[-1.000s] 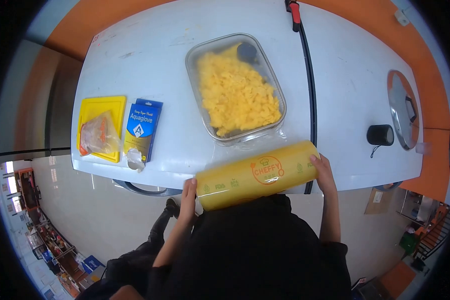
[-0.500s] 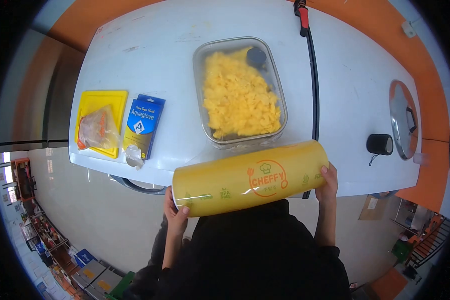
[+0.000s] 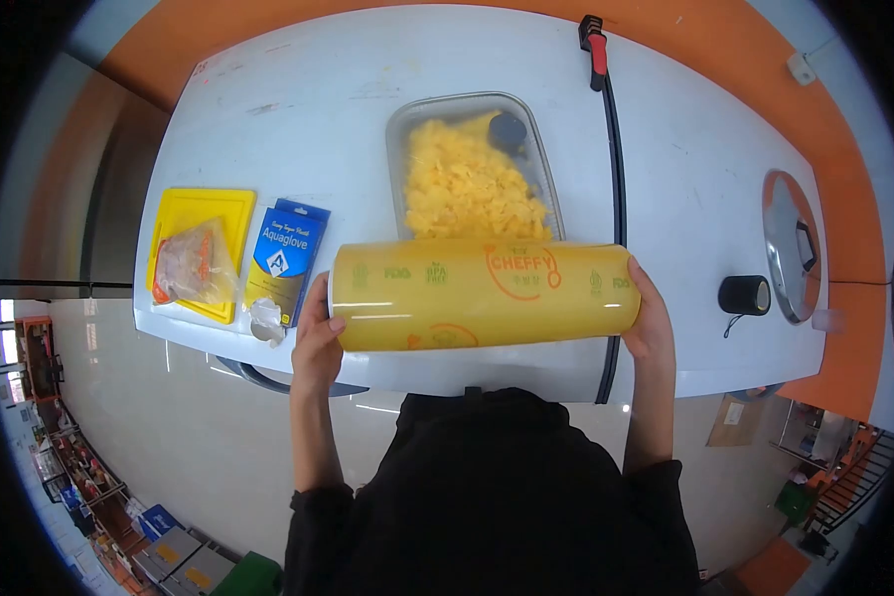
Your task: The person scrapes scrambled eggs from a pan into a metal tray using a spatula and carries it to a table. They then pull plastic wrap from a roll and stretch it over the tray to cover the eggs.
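A large yellow roll of cling film [image 3: 487, 303], printed "CHEFFY", is held level between my two hands above the table's near edge. My left hand [image 3: 318, 333] grips its left end, thumb on the front. At the opposite end, my right hand [image 3: 649, 313] closes round the roll. Just beyond the roll sits a metal tray [image 3: 399, 169] with yellow chopped pieces [image 3: 477, 179] in it and a dark round object [image 3: 508, 131] at its far right corner. Clear film seems to lie over the tray. The roll hides the tray's near end.
To the left lie a yellow cutting board [image 3: 204, 206] with a bagged item [image 3: 194, 263] on it and a blue Aquaglove box [image 3: 290, 248]. On the right are a black cylinder [image 3: 744, 295] and a glass lid [image 3: 790, 248]. A black strip [image 3: 617, 179] crosses the white table [image 3: 298, 129].
The roll has moved forward and left, levelled out from its tilt, and turned about its length. It now covers the tray's near end. Both hands keep hold of it.
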Demonstrator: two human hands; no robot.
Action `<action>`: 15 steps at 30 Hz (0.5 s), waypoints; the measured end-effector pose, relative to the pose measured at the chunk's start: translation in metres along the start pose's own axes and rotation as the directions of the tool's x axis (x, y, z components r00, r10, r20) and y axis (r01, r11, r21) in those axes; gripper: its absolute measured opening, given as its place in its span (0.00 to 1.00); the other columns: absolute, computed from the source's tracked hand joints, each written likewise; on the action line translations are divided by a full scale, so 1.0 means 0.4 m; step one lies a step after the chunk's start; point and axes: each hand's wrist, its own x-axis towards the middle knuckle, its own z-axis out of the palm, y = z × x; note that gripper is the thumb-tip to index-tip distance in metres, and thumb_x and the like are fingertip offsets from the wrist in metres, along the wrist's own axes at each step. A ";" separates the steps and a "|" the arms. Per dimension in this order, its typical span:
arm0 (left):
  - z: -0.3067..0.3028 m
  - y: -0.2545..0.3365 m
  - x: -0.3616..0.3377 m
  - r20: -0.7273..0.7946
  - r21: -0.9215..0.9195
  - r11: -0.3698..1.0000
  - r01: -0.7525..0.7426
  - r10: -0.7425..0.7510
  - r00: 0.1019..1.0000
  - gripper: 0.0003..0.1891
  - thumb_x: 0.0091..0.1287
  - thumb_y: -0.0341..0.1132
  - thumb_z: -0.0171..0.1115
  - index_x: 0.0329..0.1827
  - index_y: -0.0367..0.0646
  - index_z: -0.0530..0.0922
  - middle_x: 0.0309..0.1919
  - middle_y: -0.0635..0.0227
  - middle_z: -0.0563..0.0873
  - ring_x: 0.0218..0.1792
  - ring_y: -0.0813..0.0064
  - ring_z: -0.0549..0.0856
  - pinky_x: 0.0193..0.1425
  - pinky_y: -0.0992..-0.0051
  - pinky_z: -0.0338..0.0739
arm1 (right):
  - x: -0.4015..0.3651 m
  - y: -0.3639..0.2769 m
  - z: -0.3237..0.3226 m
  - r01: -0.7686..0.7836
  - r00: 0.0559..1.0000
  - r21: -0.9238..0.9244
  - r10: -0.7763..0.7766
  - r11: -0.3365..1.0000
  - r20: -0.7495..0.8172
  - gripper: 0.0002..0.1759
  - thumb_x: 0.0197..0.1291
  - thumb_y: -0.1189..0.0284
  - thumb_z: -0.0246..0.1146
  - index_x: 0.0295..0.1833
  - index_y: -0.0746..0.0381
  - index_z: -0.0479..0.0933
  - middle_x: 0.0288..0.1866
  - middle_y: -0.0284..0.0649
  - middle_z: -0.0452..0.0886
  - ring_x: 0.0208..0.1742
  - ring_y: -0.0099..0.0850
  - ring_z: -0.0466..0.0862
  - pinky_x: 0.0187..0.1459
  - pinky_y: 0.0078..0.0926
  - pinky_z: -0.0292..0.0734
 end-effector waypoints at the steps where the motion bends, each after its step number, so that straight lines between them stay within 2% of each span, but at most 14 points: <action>1: -0.005 0.011 0.013 0.030 0.016 1.000 0.020 -0.020 0.999 0.40 0.47 0.39 0.60 0.66 0.34 0.57 0.60 0.58 0.69 0.62 0.66 0.67 0.66 0.74 0.57 | 0.003 -0.010 0.007 -0.039 0.999 -0.009 0.039 0.999 0.020 0.25 0.66 0.59 0.49 0.55 0.71 0.67 0.50 0.44 0.75 0.51 0.29 0.76 0.53 0.26 0.70; 2: -0.004 0.018 0.025 0.029 0.016 1.000 0.018 -0.018 0.999 0.40 0.47 0.39 0.60 0.66 0.34 0.57 0.60 0.58 0.69 0.62 0.66 0.67 0.66 0.74 0.57 | 0.009 -0.015 0.008 -0.038 0.999 -0.010 0.038 0.999 0.022 0.25 0.66 0.59 0.49 0.55 0.71 0.67 0.50 0.44 0.75 0.51 0.29 0.76 0.53 0.26 0.70; 4: -0.003 0.031 0.045 0.034 0.140 0.989 0.057 -0.062 0.998 0.41 0.45 0.38 0.59 0.66 0.34 0.57 0.60 0.59 0.69 0.62 0.66 0.67 0.67 0.74 0.55 | 0.023 -0.027 0.005 -0.133 0.991 -0.025 0.134 0.991 0.021 0.25 0.66 0.59 0.49 0.56 0.70 0.66 0.50 0.44 0.75 0.51 0.29 0.76 0.51 0.25 0.71; 5: -0.002 0.036 0.052 0.070 0.072 0.996 0.053 -0.058 0.996 0.37 0.46 0.32 0.57 0.64 0.36 0.60 0.56 0.60 0.71 0.60 0.69 0.67 0.66 0.74 0.52 | 0.028 -0.029 0.005 -0.131 0.991 -0.032 0.132 0.991 0.032 0.25 0.66 0.59 0.49 0.56 0.70 0.66 0.50 0.44 0.75 0.51 0.29 0.76 0.51 0.25 0.71; 6: -0.008 0.036 0.058 0.061 0.069 0.997 0.042 -0.046 0.997 0.37 0.46 0.32 0.57 0.64 0.36 0.60 0.56 0.60 0.71 0.60 0.69 0.67 0.66 0.74 0.52 | 0.029 -0.026 0.003 -0.126 0.990 -0.065 0.130 0.990 0.058 0.25 0.66 0.59 0.50 0.56 0.70 0.66 0.50 0.45 0.75 0.51 0.29 0.76 0.51 0.25 0.72; 9: -0.023 0.028 0.061 0.078 0.126 0.992 0.000 -0.010 0.997 0.36 0.47 0.30 0.60 0.63 0.38 0.60 0.54 0.62 0.73 0.59 0.72 0.68 0.65 0.75 0.55 | 0.024 -0.015 0.004 -0.119 0.988 -0.097 0.127 0.988 0.086 0.24 0.66 0.59 0.49 0.55 0.69 0.67 0.50 0.45 0.75 0.51 0.29 0.76 0.49 0.25 0.74; 11: -0.013 0.035 0.059 0.072 0.275 0.960 -0.056 0.037 0.997 0.33 0.50 0.32 0.63 0.62 0.38 0.63 0.51 0.63 0.74 0.55 0.74 0.71 0.61 0.75 0.62 | 0.025 -0.003 0.001 -0.114 0.989 -0.101 0.123 0.988 0.088 0.23 0.67 0.59 0.47 0.55 0.68 0.68 0.50 0.44 0.76 0.52 0.30 0.77 0.49 0.26 0.75; 15: 0.008 0.064 0.064 0.074 0.341 0.926 -0.160 0.143 0.987 0.31 0.52 0.35 0.66 0.59 0.37 0.66 0.48 0.63 0.75 0.51 0.74 0.73 0.56 0.75 0.66 | 0.015 0.033 0.003 -0.108 0.992 0.093 0.101 0.990 0.071 0.22 0.66 0.61 0.48 0.55 0.68 0.68 0.52 0.45 0.75 0.53 0.34 0.76 0.53 0.30 0.72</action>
